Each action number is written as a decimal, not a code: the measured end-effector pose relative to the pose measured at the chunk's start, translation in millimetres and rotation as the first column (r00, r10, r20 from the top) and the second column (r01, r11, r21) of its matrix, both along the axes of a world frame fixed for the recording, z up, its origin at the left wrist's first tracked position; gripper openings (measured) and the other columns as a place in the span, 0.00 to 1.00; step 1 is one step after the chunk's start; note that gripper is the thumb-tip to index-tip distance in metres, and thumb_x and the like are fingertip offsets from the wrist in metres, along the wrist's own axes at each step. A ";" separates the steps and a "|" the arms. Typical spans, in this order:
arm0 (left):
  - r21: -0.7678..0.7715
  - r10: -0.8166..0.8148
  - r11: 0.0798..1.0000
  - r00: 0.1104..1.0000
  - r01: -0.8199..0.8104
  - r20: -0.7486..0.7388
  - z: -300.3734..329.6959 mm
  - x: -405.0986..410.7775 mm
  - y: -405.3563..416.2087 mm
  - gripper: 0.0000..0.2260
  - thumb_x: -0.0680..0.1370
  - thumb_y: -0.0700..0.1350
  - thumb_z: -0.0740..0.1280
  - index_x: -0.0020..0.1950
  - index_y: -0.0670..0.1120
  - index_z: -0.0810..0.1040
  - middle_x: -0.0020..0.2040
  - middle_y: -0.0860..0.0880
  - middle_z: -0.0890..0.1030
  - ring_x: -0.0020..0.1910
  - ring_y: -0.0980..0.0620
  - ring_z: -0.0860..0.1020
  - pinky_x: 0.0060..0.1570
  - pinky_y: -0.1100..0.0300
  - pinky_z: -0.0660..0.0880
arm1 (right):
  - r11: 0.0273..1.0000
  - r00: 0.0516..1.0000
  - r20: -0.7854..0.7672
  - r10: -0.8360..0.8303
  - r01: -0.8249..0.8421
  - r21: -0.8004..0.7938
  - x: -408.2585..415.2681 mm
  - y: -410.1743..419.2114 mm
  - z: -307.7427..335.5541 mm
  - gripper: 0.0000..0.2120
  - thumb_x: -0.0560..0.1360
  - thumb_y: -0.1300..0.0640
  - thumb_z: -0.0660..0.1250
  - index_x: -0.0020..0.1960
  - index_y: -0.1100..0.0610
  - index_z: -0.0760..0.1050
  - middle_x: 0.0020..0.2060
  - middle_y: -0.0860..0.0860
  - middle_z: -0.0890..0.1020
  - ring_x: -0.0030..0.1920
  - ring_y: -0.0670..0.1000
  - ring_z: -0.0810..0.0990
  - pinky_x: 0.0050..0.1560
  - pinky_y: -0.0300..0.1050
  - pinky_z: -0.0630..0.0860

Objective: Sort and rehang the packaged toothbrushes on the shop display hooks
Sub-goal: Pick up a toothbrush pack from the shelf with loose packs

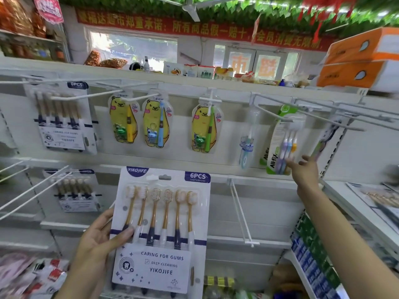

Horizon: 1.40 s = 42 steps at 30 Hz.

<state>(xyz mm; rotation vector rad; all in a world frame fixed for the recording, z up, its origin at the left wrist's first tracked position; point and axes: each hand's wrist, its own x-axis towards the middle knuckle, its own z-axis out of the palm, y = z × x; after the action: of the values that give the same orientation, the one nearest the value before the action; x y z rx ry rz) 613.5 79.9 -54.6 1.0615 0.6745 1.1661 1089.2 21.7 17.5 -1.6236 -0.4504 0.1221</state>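
Fingers of left hand (97, 236) grip six-pack (160, 229); right hand (303, 171) spread, touching All-fix pack (280, 143) (hooked).

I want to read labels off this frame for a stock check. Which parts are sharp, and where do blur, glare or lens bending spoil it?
Head view: the six-pack in the left hand is sharp, its print legible; the right hand at the All-fix pack is slightly smeared; the bottom-left packets are blurred; the windows are blown out; shelf edges bow near the frame's sides.

A white display rack (216, 162) carries wire hooks (278, 114). From them hang six-brush packs (64, 121), three yellow bear packs (124, 121), a clear pack (247, 139) and a green three-brush pack (282, 143).
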 end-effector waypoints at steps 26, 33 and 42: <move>0.064 -0.014 0.998 0.999 0.016 -0.043 18.7 -261.7 54.8 0.21 0.70 0.34 0.72 0.62 0.45 0.77 0.55 0.47 0.85 0.53 0.49 0.84 0.47 0.60 0.82 | 0.601 0.592 0.132 0.795 -0.799 -0.033 -503.6 28.9 3.1 0.15 0.72 0.51 0.69 0.57 0.52 0.81 0.49 0.47 0.87 0.49 0.48 0.86 0.48 0.43 0.83; 0.138 -0.045 0.988 0.982 0.070 -0.181 18.0 -319.1 79.6 0.21 0.73 0.41 0.72 0.65 0.49 0.75 0.56 0.53 0.85 0.56 0.55 0.83 0.48 0.63 0.80 | 0.653 0.651 0.158 0.742 -0.756 0.046 -570.2 64.3 1.7 0.16 0.72 0.64 0.75 0.58 0.54 0.81 0.50 0.49 0.87 0.51 0.50 0.86 0.51 0.43 0.82; 0.207 -0.027 0.971 0.923 0.115 -0.384 13.5 -350.9 118.9 0.23 0.69 0.36 0.76 0.62 0.49 0.78 0.53 0.52 0.86 0.52 0.50 0.85 0.47 0.62 0.81 | 0.609 0.626 0.273 0.730 -0.778 0.156 -581.1 111.6 38.4 0.18 0.72 0.66 0.74 0.59 0.53 0.80 0.51 0.49 0.87 0.52 0.51 0.86 0.51 0.41 0.81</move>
<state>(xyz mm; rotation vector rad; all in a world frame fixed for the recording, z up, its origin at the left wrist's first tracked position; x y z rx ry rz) 262.6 198.8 -41.2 1.5186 0.8073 0.9965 508.2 133.2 55.9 -1.0819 -1.2501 0.5404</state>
